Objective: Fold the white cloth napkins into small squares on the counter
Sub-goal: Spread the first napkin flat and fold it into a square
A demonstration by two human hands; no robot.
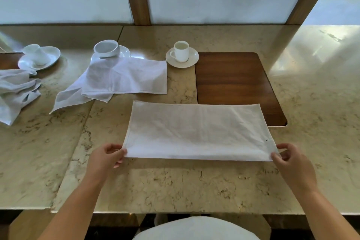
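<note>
A white cloth napkin [196, 132] lies flat on the marble counter [175, 187] as a wide rectangle, folded edge toward me. My left hand [108, 157] pinches its near left corner. My right hand [290, 159] pinches its near right corner. A second white napkin [124, 78] lies loosely spread at the back left, one end under a cup. A third napkin [15, 91] sits crumpled at the far left edge.
A white cup on a saucer [182, 54] stands behind the folded napkin. A tipped cup on a saucer [109, 48] and more white dishes [39, 57] are at the back left. A dark wooden inlay [233, 84] lies to the right. Frosted panels back the counter.
</note>
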